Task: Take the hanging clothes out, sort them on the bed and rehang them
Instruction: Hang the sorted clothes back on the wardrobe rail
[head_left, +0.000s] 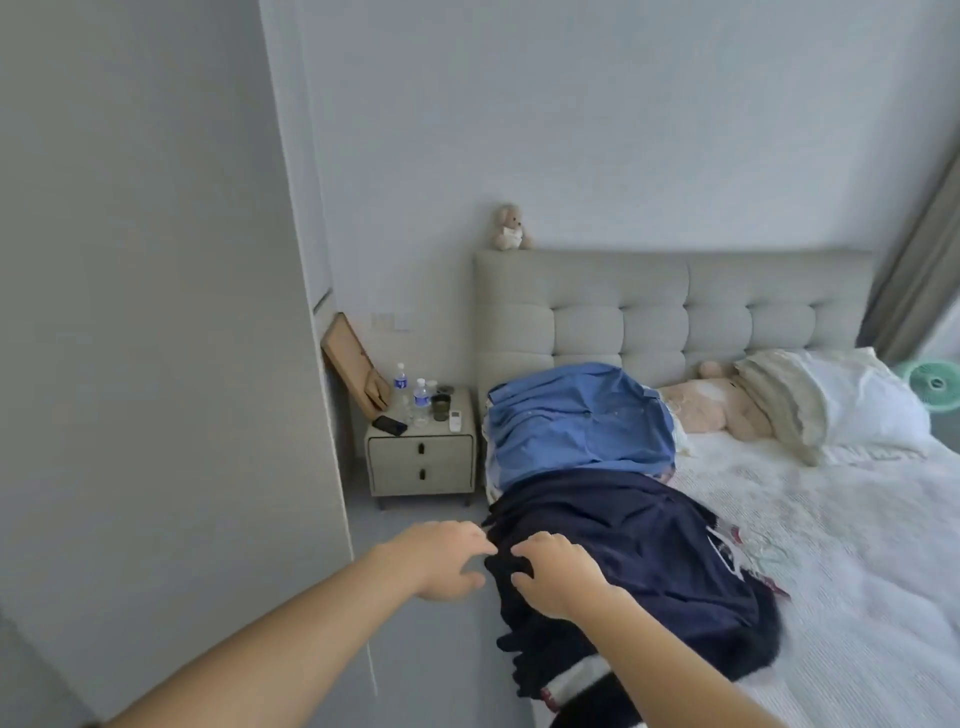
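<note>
A pale bedroom holds a bed (831, 545) with a white textured cover and a grey tufted headboard (675, 306), on whose left top corner a small teddy bear (510, 227) sits. A heap of clothes runs along the bed's left edge: a blue shirt (576, 421) lies at the far end against the headboard, and a dark navy garment (649, 551) covers the near part, spilling over the mattress side. The left hand (441, 561) reaches the navy fabric's left edge with fingers spread fairly wide, their tips at the cloth; whether they pinch it cannot be told. The right hand (556, 574) lies on the same garment, its fingers curled and bunching the fabric. To the right of the shirt a pink plush toy (717, 410) rests beside stacked pillows (831, 400). Left of the bed stands a two-drawer nightstand (421, 462), both drawers closed, its top carrying two water bottles (410, 395), a dark cup (440, 407), a black phone (389, 425) and a white remote (455, 420). A green fan (932, 383) shows at the far right.
</note>
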